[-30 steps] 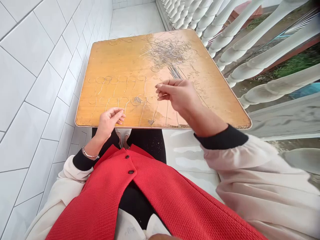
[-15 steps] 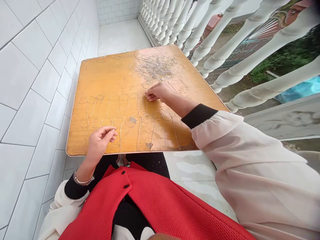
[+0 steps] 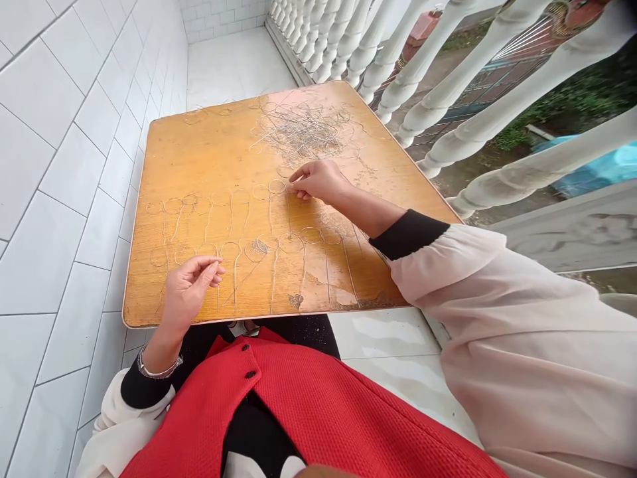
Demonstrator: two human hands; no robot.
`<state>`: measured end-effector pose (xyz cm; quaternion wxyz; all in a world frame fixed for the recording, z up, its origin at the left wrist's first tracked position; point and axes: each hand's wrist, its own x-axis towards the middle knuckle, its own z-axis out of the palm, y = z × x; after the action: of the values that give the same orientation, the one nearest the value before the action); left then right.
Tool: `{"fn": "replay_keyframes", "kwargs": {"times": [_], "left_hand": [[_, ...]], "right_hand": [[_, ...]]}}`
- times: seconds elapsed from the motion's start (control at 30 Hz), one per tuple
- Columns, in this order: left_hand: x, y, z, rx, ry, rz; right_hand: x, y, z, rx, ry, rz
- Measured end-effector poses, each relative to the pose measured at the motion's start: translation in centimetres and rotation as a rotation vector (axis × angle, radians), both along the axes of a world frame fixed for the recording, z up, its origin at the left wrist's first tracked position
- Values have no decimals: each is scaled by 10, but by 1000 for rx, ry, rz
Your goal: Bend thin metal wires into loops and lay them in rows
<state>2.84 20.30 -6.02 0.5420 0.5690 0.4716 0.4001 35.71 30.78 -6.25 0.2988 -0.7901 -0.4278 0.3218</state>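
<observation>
**Two rows of loops laid out, big tangle left over**

So here's where things stand; on my orange-yellow varnished wooden surface (image 3: 149,133) there's an upper row of thin silvery looped strands (image 3: 241,196) and a lower row of thin silvery looped strands (image 3: 230,243), each loop trailing a long tail toward me; they look like fine wire, but I can't swear to the material from this view. Most of the stuff isn't sorted yet; the messy tangled pile of silvery strands (image 3: 301,129) sits at the far side of the surface, well apart from both rows, and a few stray loops lie along the far edge.

My right hand (image 3: 318,182) is over the end of the upper row, just beside its last loop, with the fingers (image 3: 298,182) bunched together; my left hand (image 3: 186,292) is near the surface's front edge, over the lower row, with the thumb and first finger pressed together. Whether either pinch has a strand in it, I honestly can't tell; anything that fine vanishes against my skin. My left hand also covers part of the lower row, so I can't count those loops properly; some tails blur into the wood grain too.
</observation>
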Motion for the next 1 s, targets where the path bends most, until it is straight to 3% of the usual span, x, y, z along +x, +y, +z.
{"fn": "replay_keyframes", "kwargs": {"times": [0.2, 0.33, 0.53, 0.63, 0.87, 1.0], "left_hand": [[-5, 2, 1, 18, -4, 4], [-9, 4, 5, 43, -6, 49], [-10, 6, 12, 61, -6, 82], [-9, 6, 13, 32, -4, 71], [-9, 5, 11, -2, -2, 51], [-12, 4, 10, 6, -6, 50]], "right_hand": [[9, 1, -6, 2, -10, 61], [36, 16, 5, 128, -33, 67], [61, 54, 21, 314, -449, 132], [51, 72, 19, 312, -587, 216], [3, 105, 9, 154, -804, 575], [-19, 101, 2, 82, -891, 609]]}}
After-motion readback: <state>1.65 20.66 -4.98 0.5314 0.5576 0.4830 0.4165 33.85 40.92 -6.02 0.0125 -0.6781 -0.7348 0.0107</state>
